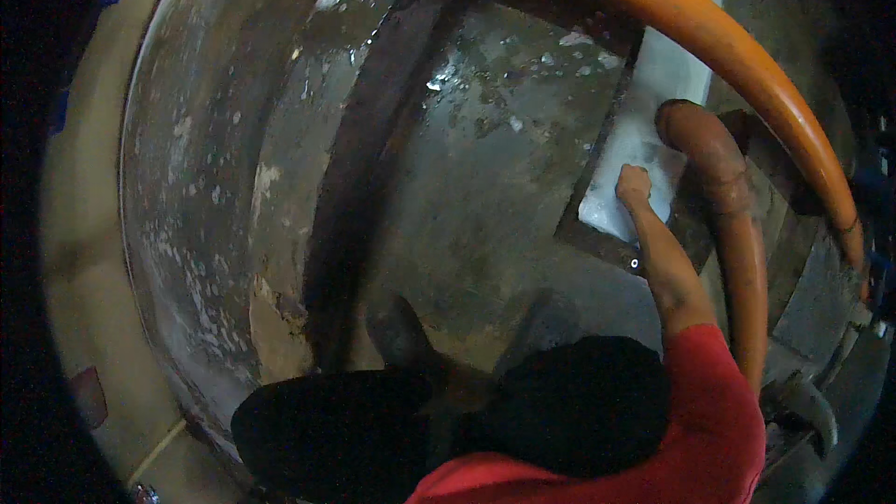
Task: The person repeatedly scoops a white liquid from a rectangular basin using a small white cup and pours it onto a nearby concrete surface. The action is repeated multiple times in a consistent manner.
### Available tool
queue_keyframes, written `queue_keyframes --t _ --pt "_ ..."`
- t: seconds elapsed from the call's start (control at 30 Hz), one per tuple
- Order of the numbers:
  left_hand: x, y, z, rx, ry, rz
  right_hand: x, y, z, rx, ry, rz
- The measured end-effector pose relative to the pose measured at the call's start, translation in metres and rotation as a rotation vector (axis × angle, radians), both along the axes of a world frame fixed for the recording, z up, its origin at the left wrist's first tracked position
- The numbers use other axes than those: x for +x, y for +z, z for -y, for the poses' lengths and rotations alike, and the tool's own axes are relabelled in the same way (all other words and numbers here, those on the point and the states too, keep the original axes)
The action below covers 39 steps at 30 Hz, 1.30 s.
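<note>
My right hand (635,184) is closed into a fist over the near end of a long white block (605,203) that looks like ice. Whatever the fingers may hold is hidden. The block lies in a dark-edged channel that runs away toward the top of the view. Just beyond the fist, the end of a brownish-orange hose (714,145) bends over the block. A small pale ring (634,263) shows at the channel's near edge, below my wrist. My left hand is out of sight.
A thick orange hose (728,33) arches across the far right. White fragments (439,84) are scattered over the wet, worn floor (467,196). A dark groove (359,159) crosses the floor to the left. My dark-clad knees and boots fill the lower middle. A curved grey metal piece (812,411) lies at lower right.
</note>
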<state>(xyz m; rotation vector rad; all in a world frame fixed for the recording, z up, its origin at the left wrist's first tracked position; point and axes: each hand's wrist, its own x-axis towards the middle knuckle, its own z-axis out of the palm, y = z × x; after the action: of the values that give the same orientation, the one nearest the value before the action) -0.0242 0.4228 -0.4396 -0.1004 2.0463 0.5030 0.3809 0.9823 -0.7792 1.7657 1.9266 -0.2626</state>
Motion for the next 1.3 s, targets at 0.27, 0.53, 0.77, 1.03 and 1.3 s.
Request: queue_keyframes --t 0.27,0.53,0.77,1.03,1.3 --pt "-0.079 0.082 -0.136 0.299 -0.07 -0.462 -0.004 0.038 -0.035 0.316 -0.354 -0.42" --pt "-0.027 0.197 -0.297 0.862 -1.115 -0.611 0.018 0.083 0.06 0.774 -0.355 -0.86" --pt "0.021 0.145 -0.337 0.885 -1.971 -0.349 0.007 0.254 0.055 0.745 -0.148 -1.009" --pt "0.031 0.095 -0.338 0.862 -1.965 -0.085 -0.156 0.447 -0.018 0.613 0.395 -0.852" --pt "0.048 0.122 -0.342 0.895 -1.946 -0.177 -0.388 0.497 -0.093 0.813 1.041 -0.087"
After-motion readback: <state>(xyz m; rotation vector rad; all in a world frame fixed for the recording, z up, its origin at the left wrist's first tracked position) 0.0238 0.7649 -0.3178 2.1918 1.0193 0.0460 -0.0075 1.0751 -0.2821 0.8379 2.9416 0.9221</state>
